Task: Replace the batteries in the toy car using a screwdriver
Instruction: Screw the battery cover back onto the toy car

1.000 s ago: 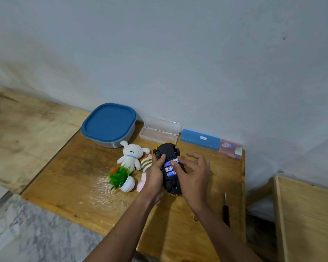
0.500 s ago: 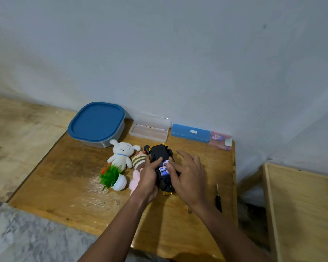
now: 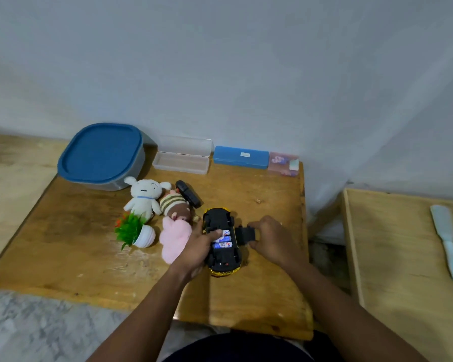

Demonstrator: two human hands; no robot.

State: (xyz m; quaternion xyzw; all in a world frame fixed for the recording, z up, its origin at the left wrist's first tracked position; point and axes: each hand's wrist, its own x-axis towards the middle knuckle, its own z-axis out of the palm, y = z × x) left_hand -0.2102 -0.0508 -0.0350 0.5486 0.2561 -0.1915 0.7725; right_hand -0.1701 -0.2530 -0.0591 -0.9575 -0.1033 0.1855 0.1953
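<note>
A black and yellow toy car [image 3: 221,259] lies upside down on the wooden table [image 3: 76,231]. Its battery bay is uncovered, and three blue-and-white batteries [image 3: 223,239] sit in it side by side. My left hand [image 3: 198,248] grips the car's left side, thumb resting by the batteries. My right hand [image 3: 273,239] is just right of the car and pinches a small black battery cover [image 3: 245,233] against the car's edge. No screwdriver shows in this view.
Left of the car are a pink plush [image 3: 174,236], a striped doll [image 3: 175,205], a white rabbit [image 3: 144,195], a small potted plant [image 3: 134,229] and a black oblong object [image 3: 187,193]. A blue-lidded container [image 3: 102,152], clear case [image 3: 182,155] and blue case [image 3: 241,156] line the wall.
My right hand has left the batteries and moved right of the car, now holding the black cover. The car sits nearer to me. The screwdriver seen at the right earlier is out of sight.
</note>
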